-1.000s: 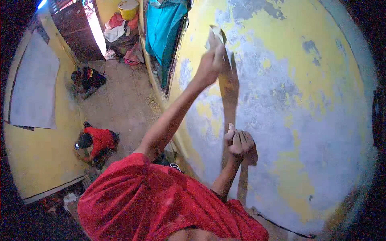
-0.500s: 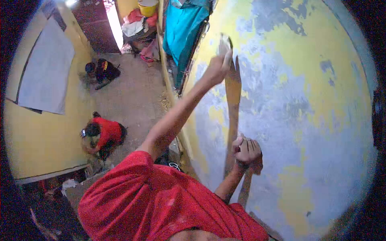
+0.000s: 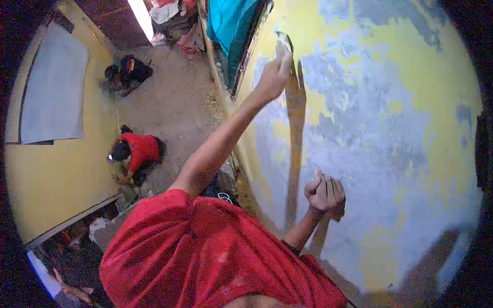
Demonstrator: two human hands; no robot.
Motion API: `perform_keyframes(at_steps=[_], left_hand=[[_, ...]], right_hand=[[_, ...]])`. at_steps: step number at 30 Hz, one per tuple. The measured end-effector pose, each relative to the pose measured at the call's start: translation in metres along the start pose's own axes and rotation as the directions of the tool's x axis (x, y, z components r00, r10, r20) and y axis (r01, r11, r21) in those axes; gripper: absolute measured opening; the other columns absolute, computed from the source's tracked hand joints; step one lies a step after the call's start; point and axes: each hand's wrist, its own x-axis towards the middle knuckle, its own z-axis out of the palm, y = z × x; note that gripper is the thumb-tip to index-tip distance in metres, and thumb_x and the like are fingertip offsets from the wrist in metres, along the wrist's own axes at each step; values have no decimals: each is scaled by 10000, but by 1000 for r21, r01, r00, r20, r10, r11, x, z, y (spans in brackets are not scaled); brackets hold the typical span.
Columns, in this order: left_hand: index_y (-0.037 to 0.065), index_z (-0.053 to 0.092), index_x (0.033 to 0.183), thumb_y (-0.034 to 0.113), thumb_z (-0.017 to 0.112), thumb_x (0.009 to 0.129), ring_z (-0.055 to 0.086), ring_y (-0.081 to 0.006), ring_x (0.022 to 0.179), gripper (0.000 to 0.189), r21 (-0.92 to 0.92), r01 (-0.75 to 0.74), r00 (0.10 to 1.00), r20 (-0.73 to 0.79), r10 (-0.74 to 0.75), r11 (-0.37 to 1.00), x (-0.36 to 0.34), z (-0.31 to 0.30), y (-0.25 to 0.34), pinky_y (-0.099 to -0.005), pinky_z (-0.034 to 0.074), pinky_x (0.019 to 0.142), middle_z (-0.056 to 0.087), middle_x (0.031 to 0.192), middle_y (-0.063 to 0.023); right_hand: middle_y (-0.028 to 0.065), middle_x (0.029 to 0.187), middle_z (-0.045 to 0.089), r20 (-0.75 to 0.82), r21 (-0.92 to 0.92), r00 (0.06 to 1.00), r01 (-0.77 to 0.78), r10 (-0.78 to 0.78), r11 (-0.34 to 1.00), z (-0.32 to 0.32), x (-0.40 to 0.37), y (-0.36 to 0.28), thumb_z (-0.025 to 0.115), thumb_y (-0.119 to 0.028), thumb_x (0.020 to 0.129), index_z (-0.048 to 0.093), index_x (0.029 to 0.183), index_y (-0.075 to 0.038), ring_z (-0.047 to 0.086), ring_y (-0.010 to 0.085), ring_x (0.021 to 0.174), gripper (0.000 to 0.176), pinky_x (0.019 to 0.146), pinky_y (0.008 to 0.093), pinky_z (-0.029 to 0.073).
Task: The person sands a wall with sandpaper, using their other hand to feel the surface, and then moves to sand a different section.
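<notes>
My left hand (image 3: 275, 79) reaches far up along the yellow wall (image 3: 380, 246) with patchy grey-white areas. Its fingers are closed around a thin, pale flat piece with a dark curved edge (image 3: 283, 42), held close to the wall surface. The arm casts a long shadow just right of it. Lower down, my right hand (image 3: 327, 194) is bent at the wrist near the wall, fingers curled in and thumb side up. Whatever it may hold is hidden by the fingers.
Two people crouch by the opposite yellow wall, one in a red shirt (image 3: 144, 154), one in dark clothing (image 3: 134, 72). A white sheet (image 3: 54, 90) covers part of that wall. Turquoise cloth (image 3: 231, 23) hangs beside my wall. Debris (image 3: 214, 102) lies along its foot.
My view has shifted a little. My left hand with the pale piece sits slightly further left; my right hand shows slightly further right. A dark shadow has spread at the lower right of the wall.
</notes>
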Motion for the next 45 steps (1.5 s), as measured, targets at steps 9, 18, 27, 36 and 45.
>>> perform_keyframes(at_steps=[9, 18, 27, 36, 45], left_hand=[[-122, 592, 855, 547, 344, 990, 640, -432, 793, 726, -57, 118, 992, 42, -116, 991, 55, -22, -29, -497, 466, 739, 608, 765, -344], [-101, 570, 804, 510, 310, 1013, 642, -403, 728, 696, 1, -6, 1000, -14, 6, 1000, 74, -26, -38, -488, 454, 686, 585, 699, -306], [-66, 571, 953, 449, 326, 1026, 638, -438, 821, 575, -117, 62, 998, 23, -59, 991, 85, -68, -14, -461, 471, 750, 605, 818, -318], [-90, 571, 986, 424, 353, 1032, 660, -347, 832, 561, -148, 76, 991, 117, -59, 986, 77, -33, -18, -406, 473, 796, 627, 802, -273], [-114, 592, 1046, 510, 338, 1011, 654, -420, 971, 674, -95, 78, 995, 72, -71, 992, 98, -36, -27, -430, 483, 848, 632, 961, -347]], right_hand=[[149, 651, 641, 41, -115, 999, -10, 15, 993, -4, 2, -6, 457, -53, 869, 689, 762, 34, 609, 288, 523, 270, 495, 382, 497], [152, 667, 653, 137, -213, 990, -12, 42, 977, -21, 14, -18, 486, -81, 913, 647, 728, 24, 600, 282, 516, 266, 473, 385, 476], [137, 715, 689, 145, -294, 989, 34, 9, 955, -10, 14, -23, 462, -113, 922, 649, 723, 1, 625, 275, 538, 296, 510, 376, 497], [118, 675, 689, 87, -316, 995, -12, 42, 949, -18, 7, -13, 445, -129, 932, 687, 724, -29, 629, 260, 532, 334, 531, 368, 498], [126, 706, 700, 126, -263, 991, -9, 44, 965, -23, -2, -4, 448, -118, 921, 713, 765, -19, 630, 260, 539, 323, 527, 370, 498]])
